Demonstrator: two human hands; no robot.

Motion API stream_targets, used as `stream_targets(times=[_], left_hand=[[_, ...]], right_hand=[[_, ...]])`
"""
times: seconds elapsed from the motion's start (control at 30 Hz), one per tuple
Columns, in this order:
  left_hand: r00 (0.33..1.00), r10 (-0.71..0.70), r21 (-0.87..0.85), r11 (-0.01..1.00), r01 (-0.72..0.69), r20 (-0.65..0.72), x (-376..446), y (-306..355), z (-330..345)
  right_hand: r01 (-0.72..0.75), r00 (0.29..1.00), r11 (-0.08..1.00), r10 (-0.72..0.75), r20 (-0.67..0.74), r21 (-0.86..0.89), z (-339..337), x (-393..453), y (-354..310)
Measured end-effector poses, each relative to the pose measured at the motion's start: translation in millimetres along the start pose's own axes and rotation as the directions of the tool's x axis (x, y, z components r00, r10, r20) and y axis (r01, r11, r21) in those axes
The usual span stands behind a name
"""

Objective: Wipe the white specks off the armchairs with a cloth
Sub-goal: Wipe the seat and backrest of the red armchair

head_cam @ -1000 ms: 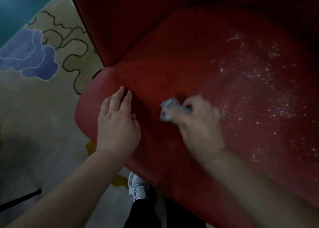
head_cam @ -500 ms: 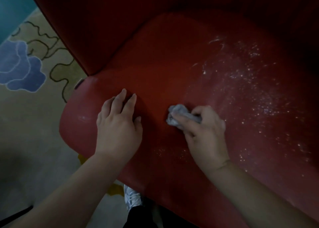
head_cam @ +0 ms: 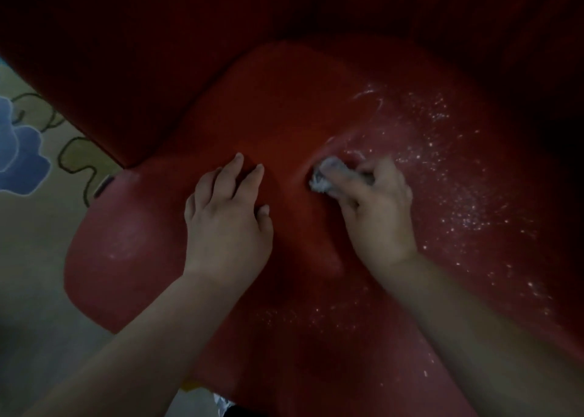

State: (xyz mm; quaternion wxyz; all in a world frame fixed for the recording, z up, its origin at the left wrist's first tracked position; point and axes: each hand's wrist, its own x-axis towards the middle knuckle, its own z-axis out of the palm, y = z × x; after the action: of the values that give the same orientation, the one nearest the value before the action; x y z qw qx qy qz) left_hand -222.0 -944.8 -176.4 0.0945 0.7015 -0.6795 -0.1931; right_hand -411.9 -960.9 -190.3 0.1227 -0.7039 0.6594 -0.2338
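Observation:
A red armchair seat (head_cam: 284, 107) fills most of the view. White specks (head_cam: 455, 201) are scattered over its right half, with a thinner patch near the front edge. My right hand (head_cam: 379, 217) presses a crumpled grey-white cloth (head_cam: 328, 176) onto the seat at the left border of the specks. My left hand (head_cam: 226, 220) lies flat on the seat to the left of the cloth, fingers apart, holding nothing.
The chair's dark red side and back (head_cam: 126, 69) rise at the left and top. A beige carpet (head_cam: 31, 258) with a blue flower pattern (head_cam: 19, 154) lies at the left. A white shoe (head_cam: 221, 405) shows at the bottom edge.
My right hand has moved the cloth a little up and away across the seat toward the specks. My left hand stays flat in place. The view has shifted right.

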Motion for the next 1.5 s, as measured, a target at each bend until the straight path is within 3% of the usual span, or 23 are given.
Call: stream_targets(times=[0.1,0.2,0.33,0.47,0.57,0.67,0.77,0.9,1.0,1.1,1.2,1.33,1.5], left_hand=[[1.0,0.024,0.013,1.0,-0.024,0.005,12.4,8.1,5.2],[1.0,0.027,0.023,0.999,-0.027,0.002,22.7,11.6,7.8],[1.0,0.023,0.005,1.0,-0.023,-0.021,29.4,19.1,7.1],[0.999,0.046,0.015,0.999,-0.046,-0.015,37.4,26.8,7.8],[0.999,0.037,0.023,0.999,-0.037,-0.014,46.4,31.5,8.9],[0.999,0.026,0.03,0.999,-0.025,-0.026,55.9,40.0,10.6],[0.999,0.025,0.02,0.999,-0.025,-0.033,67.0,49.2,12.1],[0.999,0.023,0.024,0.999,-0.022,-0.047,80.2,56.1,14.8],[0.998,0.031,0.029,0.999,-0.03,-0.05,88.8,59.7,16.2],[0.998,0.043,0.035,0.999,-0.042,-0.036,96.7,64.3,18.3],[0.998,0.064,0.042,0.997,-0.063,-0.013,100.2,72.4,20.8],[0.996,0.093,0.06,0.994,-0.093,-0.005,103.9,82.6,25.1],[0.994,0.106,0.093,0.99,-0.106,0.008,109.8,84.1,26.6]], right_hand=[[-0.076,0.995,0.996,0.072,-0.07,-0.045,-6.1,42.2,26.7],[-0.196,0.975,0.981,0.195,-0.106,0.006,-11.1,28.8,42.1],[-0.056,0.997,0.995,0.061,-0.052,0.086,-0.8,-13.9,14.7],[0.07,0.998,0.997,-0.07,-0.008,0.01,4.6,46.2,16.2],[-0.048,0.996,0.999,0.047,-0.08,-0.009,-0.9,80.3,38.3],[-0.174,0.974,0.985,0.173,-0.143,0.008,-0.3,55.1,42.6],[-0.114,0.984,0.993,0.115,-0.137,0.011,6.3,28.5,29.3],[-0.013,0.997,0.998,0.008,-0.077,-0.066,5.6,90.8,43.0],[-0.104,0.989,0.989,0.091,-0.115,-0.105,-3.6,130.2,68.1],[-0.194,0.967,0.979,0.179,-0.179,-0.07,-9.9,103.5,76.9],[-0.104,0.987,0.995,0.102,-0.125,-0.009,-2.7,59.8,56.3],[-0.02,0.997,0.996,0.013,-0.082,-0.082,-3.7,104.1,61.2],[-0.253,0.955,0.96,0.227,-0.194,-0.124,-25.5,112.0,99.3]])
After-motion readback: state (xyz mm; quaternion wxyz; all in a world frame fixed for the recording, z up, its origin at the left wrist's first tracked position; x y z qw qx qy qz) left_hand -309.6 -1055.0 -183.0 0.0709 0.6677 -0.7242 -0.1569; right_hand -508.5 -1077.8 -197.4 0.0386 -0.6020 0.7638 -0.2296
